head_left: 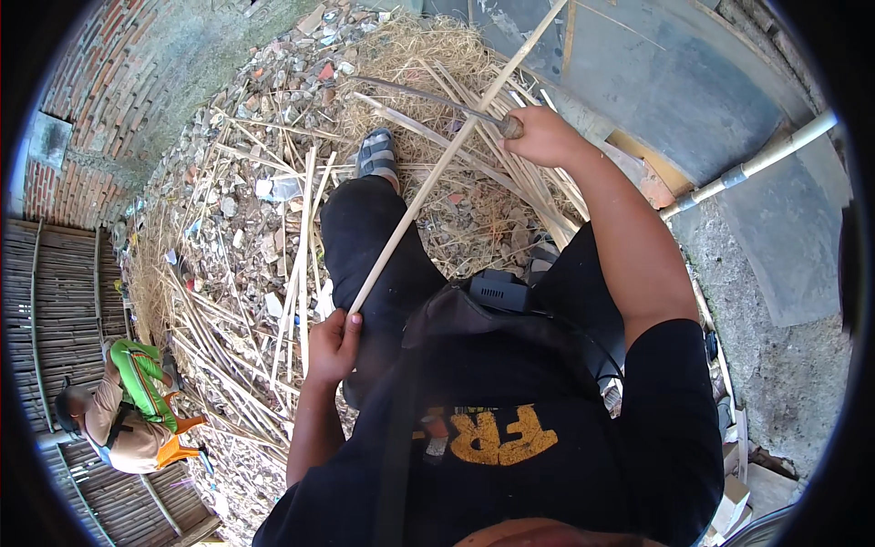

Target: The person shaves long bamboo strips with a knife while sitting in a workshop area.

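A long pale bamboo strip [413, 208] slants from my lap up past the top edge of the view. My left hand [334, 346] is closed round its lower end, thumb lying along it. In my right hand [544, 137] is the wooden handle of a long-bladed knife [415, 92]. Its thin dark blade points left and crosses the strip just beside the handle; whether it touches the strip, I cannot tell. Under and beyond the blade lie several more split bamboo strips [519, 182] in a loose bundle. My sandalled foot [376, 152] rests near them.
Rubble and bamboo strips [296, 264] cover the ground at left, with dry straw shavings [410, 68] ahead. A person on an orange chair [178, 442] sits at far left by a bamboo fence [64, 301]. Grey panels [674, 100] and a white pipe [756, 164] stand at right.
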Demonstrator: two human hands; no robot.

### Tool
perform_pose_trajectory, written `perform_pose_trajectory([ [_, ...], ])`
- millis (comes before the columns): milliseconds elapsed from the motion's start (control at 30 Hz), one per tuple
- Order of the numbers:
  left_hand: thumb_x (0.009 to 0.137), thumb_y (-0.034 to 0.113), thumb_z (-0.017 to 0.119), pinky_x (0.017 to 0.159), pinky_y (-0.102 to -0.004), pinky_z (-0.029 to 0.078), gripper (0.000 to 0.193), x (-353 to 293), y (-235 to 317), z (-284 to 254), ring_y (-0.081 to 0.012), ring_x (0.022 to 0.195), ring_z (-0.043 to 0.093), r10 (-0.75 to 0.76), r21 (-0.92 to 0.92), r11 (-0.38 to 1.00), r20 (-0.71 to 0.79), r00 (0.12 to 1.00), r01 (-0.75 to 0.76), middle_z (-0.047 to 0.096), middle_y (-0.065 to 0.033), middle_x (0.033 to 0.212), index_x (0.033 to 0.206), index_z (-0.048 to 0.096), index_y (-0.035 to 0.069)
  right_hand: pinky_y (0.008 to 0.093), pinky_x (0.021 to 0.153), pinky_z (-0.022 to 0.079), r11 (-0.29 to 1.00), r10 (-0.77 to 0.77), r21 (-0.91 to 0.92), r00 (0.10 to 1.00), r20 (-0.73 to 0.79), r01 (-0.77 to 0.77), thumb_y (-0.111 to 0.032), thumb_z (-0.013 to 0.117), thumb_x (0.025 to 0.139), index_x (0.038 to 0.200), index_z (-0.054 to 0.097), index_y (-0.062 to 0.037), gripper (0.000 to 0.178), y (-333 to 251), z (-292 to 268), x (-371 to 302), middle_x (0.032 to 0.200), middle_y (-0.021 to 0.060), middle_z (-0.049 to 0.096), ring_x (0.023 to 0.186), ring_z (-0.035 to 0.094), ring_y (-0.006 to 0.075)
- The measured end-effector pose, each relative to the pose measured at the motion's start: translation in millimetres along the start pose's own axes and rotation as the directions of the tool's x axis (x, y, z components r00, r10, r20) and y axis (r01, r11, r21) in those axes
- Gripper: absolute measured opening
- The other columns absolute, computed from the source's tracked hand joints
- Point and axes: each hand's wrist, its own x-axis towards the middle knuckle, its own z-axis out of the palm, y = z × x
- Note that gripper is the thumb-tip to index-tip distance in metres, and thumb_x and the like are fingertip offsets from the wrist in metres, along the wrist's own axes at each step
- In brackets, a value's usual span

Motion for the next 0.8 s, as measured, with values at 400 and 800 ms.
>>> perform_pose_trajectory([
  [400, 0.101, 0.033, 0.06, 0.047, -0.0409, 0.035, 0.047, 1, 13, 1, -0.0269, 0.044, 0.042, 0.029, 0.11, 0.993, -0.013, 0.999, -0.028, 0.047, -0.015, 0.051, 0.068, 0.046, 0.003, 0.046, 0.077, 0.053, 1.0, -0.021, 0.022, 0.966, 0.259, 0.016, -0.026, 0.072, 0.081, 0.098, 0.072, -0.0072, 0.025, -28, -1, -10, 0.089, 0.0157, 0.07, 0.087, 0.069, 0.0339],
  [800, 0.101, 0.034, 0.06, 0.048, -0.0425, 0.036, 0.048, 2, 18, -4, -0.0309, 0.044, 0.046, 0.015, 0.126, 0.992, 0.009, 1.0, -0.016, 0.047, -0.0166, 0.051, 0.067, 0.046, 0.002, 0.0474, 0.072, 0.051, 0.987, -0.101, -0.106, 0.982, 0.162, 0.119, -0.027, 0.075, 0.081, 0.095, 0.069, -0.0062, 0.027, -38, 12, -17, 0.081, 0.0165, 0.067, 0.081, 0.067, 0.0354],
])
